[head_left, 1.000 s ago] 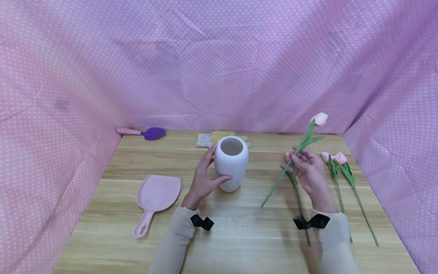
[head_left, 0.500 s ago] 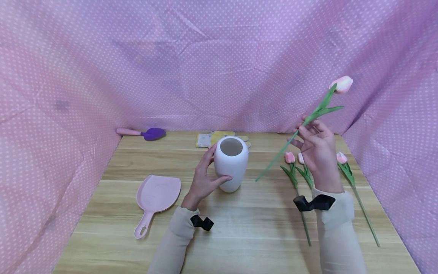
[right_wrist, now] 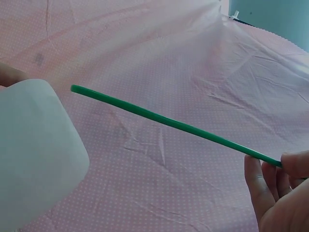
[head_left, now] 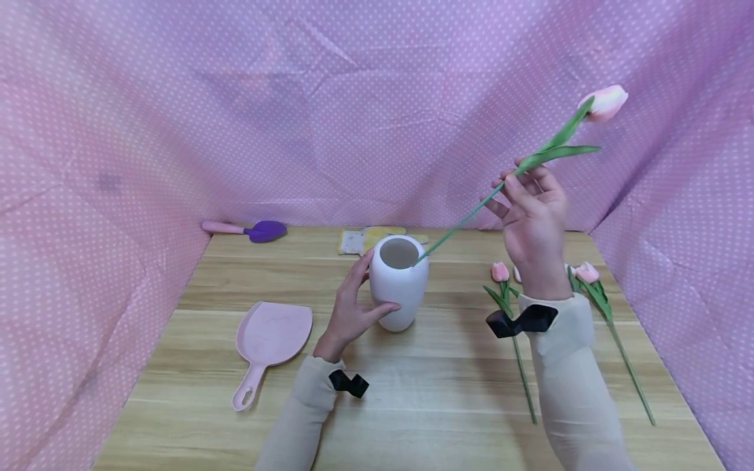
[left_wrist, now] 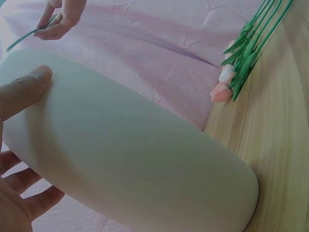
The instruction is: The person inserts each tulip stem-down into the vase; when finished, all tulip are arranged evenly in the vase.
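A white vase (head_left: 406, 294) stands upright on the wooden table. My left hand (head_left: 352, 311) holds it from the left side, thumb across the front and fingers behind, as the left wrist view also shows. Above and to the right, my right hand (head_left: 536, 219) pinches a pink tulip (head_left: 607, 103) by its green stem just below the leaves. The tulip is tilted, its bloom up to the right. The lower stem end overlaps the vase's rim in the head view; in the right wrist view the stem (right_wrist: 164, 120) ends in the air beside the vase (right_wrist: 41, 150).
Several more tulips (head_left: 618, 353) lie on the table (head_left: 436, 418) at the right, partly hidden by the right forearm. A pink dustpan (head_left: 273, 332) lies at left, a purple trowel (head_left: 266, 231) at back left. A yellow and white glove (head_left: 353, 241) lies behind the vase.
My right hand has lifted the tulip up off the table area and moved it left, bringing the stem end to the vase's rim. The left hand and vase have stayed in place.
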`<state>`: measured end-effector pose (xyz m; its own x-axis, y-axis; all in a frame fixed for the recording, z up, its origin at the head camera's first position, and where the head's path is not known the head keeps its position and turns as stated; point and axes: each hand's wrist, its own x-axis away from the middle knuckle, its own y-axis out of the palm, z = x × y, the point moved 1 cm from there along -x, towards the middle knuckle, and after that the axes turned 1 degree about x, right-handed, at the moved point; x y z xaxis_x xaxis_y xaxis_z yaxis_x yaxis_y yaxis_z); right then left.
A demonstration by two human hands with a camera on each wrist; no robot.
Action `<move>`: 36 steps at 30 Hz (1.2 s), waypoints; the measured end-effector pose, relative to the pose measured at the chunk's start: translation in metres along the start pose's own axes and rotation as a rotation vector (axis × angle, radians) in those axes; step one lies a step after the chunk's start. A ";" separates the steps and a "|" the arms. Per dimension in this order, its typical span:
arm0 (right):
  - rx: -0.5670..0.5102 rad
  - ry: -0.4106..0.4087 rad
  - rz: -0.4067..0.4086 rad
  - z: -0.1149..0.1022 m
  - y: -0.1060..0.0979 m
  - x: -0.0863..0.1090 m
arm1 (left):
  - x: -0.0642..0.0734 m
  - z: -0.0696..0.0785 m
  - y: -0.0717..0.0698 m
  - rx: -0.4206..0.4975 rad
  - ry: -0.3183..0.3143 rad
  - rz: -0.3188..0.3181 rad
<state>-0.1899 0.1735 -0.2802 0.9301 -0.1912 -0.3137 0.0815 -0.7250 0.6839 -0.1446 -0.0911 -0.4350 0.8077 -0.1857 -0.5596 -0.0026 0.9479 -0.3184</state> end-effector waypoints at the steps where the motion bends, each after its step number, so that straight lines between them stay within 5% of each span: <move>1: -0.001 -0.006 0.007 0.002 0.002 -0.001 | 0.000 0.000 0.000 0.001 0.002 0.000; 11: 0.123 0.012 -0.030 0.022 0.014 -0.003 | 0.002 -0.002 0.001 -0.006 0.012 0.008; 36: 0.449 0.225 -0.250 0.077 0.015 0.000 | 0.005 -0.006 0.001 -0.011 0.024 -0.003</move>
<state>-0.2162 0.1113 -0.3204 0.9595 0.1329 -0.2485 0.1948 -0.9500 0.2439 -0.1439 -0.0929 -0.4422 0.7931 -0.1954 -0.5770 -0.0064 0.9445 -0.3286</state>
